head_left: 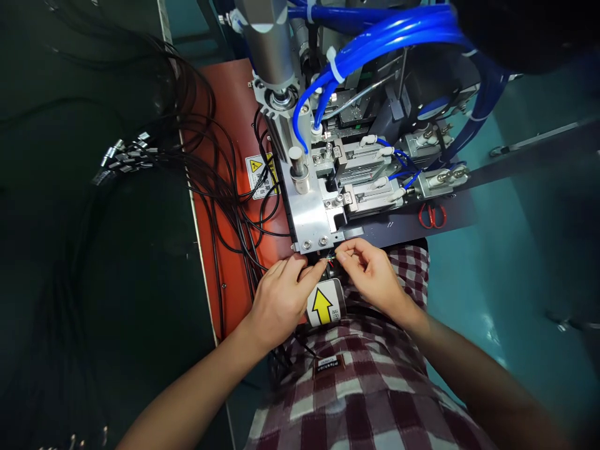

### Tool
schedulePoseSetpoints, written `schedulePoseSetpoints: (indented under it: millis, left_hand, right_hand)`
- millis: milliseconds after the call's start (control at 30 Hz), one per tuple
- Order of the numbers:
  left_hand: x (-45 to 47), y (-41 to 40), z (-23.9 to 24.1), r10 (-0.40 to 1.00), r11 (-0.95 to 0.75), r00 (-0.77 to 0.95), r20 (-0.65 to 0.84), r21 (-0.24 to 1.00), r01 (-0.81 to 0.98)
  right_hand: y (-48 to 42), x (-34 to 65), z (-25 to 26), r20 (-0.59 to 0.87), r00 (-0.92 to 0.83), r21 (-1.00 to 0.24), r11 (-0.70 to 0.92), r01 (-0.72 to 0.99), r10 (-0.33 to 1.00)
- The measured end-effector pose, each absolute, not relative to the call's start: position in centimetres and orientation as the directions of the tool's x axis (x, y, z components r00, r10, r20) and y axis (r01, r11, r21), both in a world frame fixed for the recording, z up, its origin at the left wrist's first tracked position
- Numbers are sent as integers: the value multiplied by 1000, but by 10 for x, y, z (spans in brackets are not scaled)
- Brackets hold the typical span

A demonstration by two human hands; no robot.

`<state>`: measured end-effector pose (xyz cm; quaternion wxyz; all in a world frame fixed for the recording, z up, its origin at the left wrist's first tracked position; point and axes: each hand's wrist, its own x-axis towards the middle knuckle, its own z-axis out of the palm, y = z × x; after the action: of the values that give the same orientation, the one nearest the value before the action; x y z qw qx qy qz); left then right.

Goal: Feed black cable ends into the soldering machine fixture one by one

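My left hand [284, 294] is closed, thumb and fingers pinching a cable's end at the front of a metal machine [312, 219]. Short thin coloured wires [330, 260], one of them red, stick out by its thumb tip. My right hand [375, 275] pinches at the tips of these wires from the right side, thumb against forefinger. Just below the fingertips is a white label with a yellow arrow [322, 305] pointing at the machine. The cable under my left fingers is mostly hidden.
Black cables [234, 206] lie in loops over the red board [239, 87], their metal plugs [124, 156] bunched at far left. Red-handled scissors [432, 216] rest on the dark plate to the right. Blue air hoses [394, 34] arch over the machine's cylinders.
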<state>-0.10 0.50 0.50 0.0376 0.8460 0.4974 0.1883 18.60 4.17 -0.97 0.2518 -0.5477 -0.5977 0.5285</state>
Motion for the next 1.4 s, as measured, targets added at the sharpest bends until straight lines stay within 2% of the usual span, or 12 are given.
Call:
schedulePoseSetpoints:
  millis: [333,467,567,633,733,800,900,1067,1233,1400]
  left_hand:
    - [-1,5,5,861,-498,426,279,287,818]
    - [-1,5,5,864,-494,425,269,295,818]
    - [-1,4,4,864,-494,424,270,296,818]
    - [-2,4,4,864,-495,426,268,296,817]
    - [-2,4,3,865,-495,428,262,307,813]
    - [-2,4,3,865,-495,428,261,314,810]
    - [-2,5,3,863,-498,428,269,312,809]
    - [-2,6,2,860,-498,418,293,299,814]
    - [-2,5,3,860,-502,426,282,309,808]
    - [-3,5,4,869,-487,421,259,307,817]
  right_hand:
    - [40,181,-16,-1,-294,-888,134,439,956]
    - [39,181,-18,8,-297,-890,142,432,955]
    - [39,179,-18,-76,-261,-919,34,393,962]
    - [41,178,-18,-223,-243,-942,-145,301,944]
    - [43,180,-17,-448,-283,-894,-414,174,848]
    - [44,183,-17,-472,-259,-881,-440,175,843]
    - [41,183,-18,-371,-183,-918,-330,218,911]
    - [38,174,-20,-205,-193,-947,-145,286,960]
    - [39,174,-17,33,-244,-859,152,489,969]
    - [38,177,-15,16,-248,-855,142,499,969]
